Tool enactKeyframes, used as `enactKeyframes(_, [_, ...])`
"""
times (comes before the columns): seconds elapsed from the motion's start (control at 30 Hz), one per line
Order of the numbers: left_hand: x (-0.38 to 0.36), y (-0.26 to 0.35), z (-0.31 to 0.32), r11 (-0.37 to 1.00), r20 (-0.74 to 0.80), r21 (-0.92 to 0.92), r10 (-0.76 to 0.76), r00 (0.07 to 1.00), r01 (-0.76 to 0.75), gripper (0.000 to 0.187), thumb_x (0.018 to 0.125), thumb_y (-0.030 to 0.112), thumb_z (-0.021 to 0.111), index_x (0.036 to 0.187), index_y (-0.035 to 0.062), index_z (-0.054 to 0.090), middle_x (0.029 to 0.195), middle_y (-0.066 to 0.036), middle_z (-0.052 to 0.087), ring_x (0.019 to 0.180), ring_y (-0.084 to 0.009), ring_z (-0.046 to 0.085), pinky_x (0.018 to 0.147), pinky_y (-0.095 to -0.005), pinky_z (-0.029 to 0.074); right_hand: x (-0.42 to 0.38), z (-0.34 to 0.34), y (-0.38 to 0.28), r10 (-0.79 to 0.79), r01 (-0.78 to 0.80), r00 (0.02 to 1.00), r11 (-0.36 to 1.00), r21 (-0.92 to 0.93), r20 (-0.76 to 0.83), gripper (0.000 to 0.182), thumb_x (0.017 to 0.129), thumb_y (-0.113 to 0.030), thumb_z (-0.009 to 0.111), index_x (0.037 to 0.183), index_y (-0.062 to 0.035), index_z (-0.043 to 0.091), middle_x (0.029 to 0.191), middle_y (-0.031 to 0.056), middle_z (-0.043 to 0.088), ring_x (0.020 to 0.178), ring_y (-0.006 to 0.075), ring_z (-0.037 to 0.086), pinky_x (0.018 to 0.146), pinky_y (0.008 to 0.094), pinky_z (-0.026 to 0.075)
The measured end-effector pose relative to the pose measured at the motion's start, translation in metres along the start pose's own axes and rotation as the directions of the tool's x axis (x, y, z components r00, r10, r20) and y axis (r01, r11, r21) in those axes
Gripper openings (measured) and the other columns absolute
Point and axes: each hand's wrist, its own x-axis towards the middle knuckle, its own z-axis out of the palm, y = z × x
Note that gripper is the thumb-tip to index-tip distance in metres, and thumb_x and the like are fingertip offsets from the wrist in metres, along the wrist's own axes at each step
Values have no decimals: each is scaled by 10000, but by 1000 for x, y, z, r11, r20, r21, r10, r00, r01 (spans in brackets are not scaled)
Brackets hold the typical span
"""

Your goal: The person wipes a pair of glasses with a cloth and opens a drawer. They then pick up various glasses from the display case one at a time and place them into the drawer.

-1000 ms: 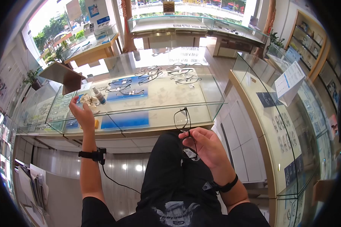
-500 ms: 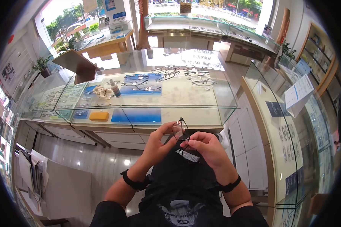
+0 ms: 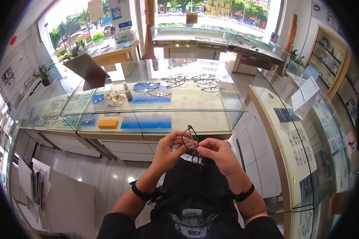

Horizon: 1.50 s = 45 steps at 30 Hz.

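The glass-topped surface (image 3: 199,101) stretched beyond both hands, carrying a tilted brown panel (image 3: 89,71) far to their left and, nearer, a crumpled cloth (image 3: 115,98) just beside a small bottle (image 3: 128,92), probably set there for easy reach. In front of its near edge, the left hand (image 3: 167,154) pinched one rim of the black-framed glasses (image 3: 183,140) between thumb and fingers, while the right hand (image 3: 224,158) pinched near the bridge. The glasses stood on end between them, seemingly gripped from both sides to steady the thin frame.
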Motion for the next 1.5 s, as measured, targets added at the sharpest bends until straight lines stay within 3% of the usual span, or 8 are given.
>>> enactKeyframes(0.27, [-16,-5,1,995,-55,3,97,994,-97,247,991,65,642,1222,-8,595,1057,-83,728,1002,-145,684,924,-303,531,-24,6,0,-100,99,982,995,-15,-163,117,958,-78,714,1054,-14,690,987,60,729,925,125,671,858,266,527])
enactKeyframes(0.43, [-25,-7,-5,946,8,160,-286,958,281,348,1059,231,532,1318,5,591,1131,-73,727,976,-135,660,877,-281,496,-13,-5,0,-248,291,925,950,116,-288,144,945,-77,737,1071,-22,693,1004,58,739,886,111,655,858,254,513])
enactKeyframes(0.77, [-30,-4,9,998,-84,-54,-26,996,21,506,1069,217,497,1516,14,378,1377,-141,614,1265,-176,555,1076,-324,386,3,0,25,-105,133,985,966,222,-137,165,957,-103,726,1106,-33,718,1013,22,731,889,82,631,832,239,504])
enactKeyframes(1.03, [-22,7,-10,996,-27,74,47,999,-45,467,1083,181,435,1509,8,355,1426,-156,578,1366,-188,465,1163,-347,290,39,4,28,102,-106,994,965,240,31,158,991,-138,684,1110,-34,681,1033,19,707,913,127,677,870,296,559])
enactKeyframes(1.23, [6,4,-101,970,-291,241,110,950,-38,349,1092,179,430,1386,-5,467,1340,-136,627,1281,-192,532,1135,-358,338,101,8,13,82,-89,996,970,225,40,144,989,-150,689,1068,-32,711,1005,34,718,890,124,684,796,255,519])
enactKeyframes(1.4, [40,-13,-240,751,-487,647,275,829,131,329,1014,229,578,1283,39,581,1260,-143,651,1260,-269,567,1084,-385,395,182,25,-26,146,-121,986,955,271,-75,166,991,-186,676,1071,-47,718,909,-27,672,761,76,540,717,257,473])
enactKeyframes(1.47, [54,-33,-299,288,-371,924,523,767,251,422,959,310,634,1299,64,594,1360,-176,598,1317,-355,512,1119,-458,351,234,15,-16,177,-164,984,924,344,-6,170,1001,-211,663,1083,-70,713,844,-41,641,737,80,533,690,262,449])
enactKeyframes(1.5, [60,-41,-319,292,-372,924,531,761,248,422,959,310,634,1299,64,594,1360,-176,598,1317,-355,512,1119,-458,351,263,9,-9,203,-211,977,883,419,64,174,1012,-235,650,1095,-93,708,779,-55,611,713,83,526,663,266,424])
